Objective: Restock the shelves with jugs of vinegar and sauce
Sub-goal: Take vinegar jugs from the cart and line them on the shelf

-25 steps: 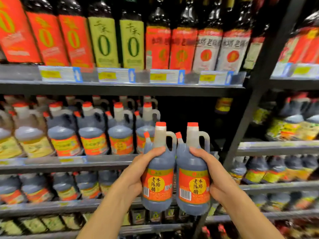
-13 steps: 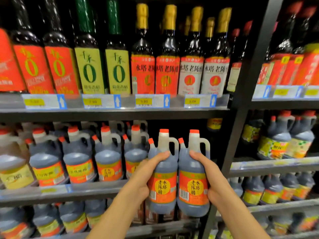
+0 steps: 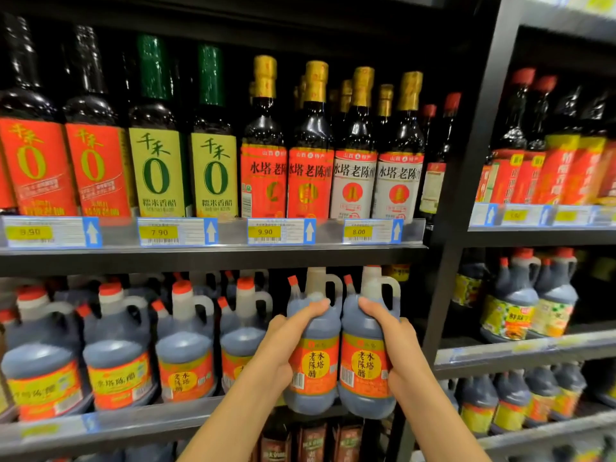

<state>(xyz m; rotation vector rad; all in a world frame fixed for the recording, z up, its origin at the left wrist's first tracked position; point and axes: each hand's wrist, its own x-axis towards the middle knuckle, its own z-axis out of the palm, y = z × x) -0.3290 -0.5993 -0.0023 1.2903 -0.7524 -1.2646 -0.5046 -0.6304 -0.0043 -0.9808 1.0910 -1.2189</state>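
Nearest the camera, at lower centre, two forearms are raised toward the shelving. The left hand [image 3: 278, 353] is curled round the left side of the left jug [image 3: 313, 345], thumb laid across its shoulder; the right hand [image 3: 398, 355] is wrapped likewise round the right side of the right jug [image 3: 366, 348]. Both jugs are held upright, pressed side by side and touching, off the shelf, level with the front edge of the middle shelf [image 3: 140, 416] at its right end. Each is listed as: dark liquid, pale neck with loop handle, small red spout cap, orange label with a yellow disc and a barcode. Their top caps are hidden behind the shelf edge above.

Just beside, to the left, a row of shelved jugs [image 3: 185, 348] of the same form is stood on the middle shelf, red-capped, with further ones behind.

Above, price tags [image 3: 265, 231] are clipped along the upper shelf rail, reading 9.90, 7.90, 9.90 and 8.00. Behind them, tall bottles are ranked: red-labelled bottles [image 3: 93, 168], green-labelled bottles [image 3: 156, 171], gold-capped bottles [image 3: 310, 141].

Farther right, past a black upright [image 3: 466, 195], more jugs and bottles are shelved in the neighbouring bay [image 3: 533, 348].
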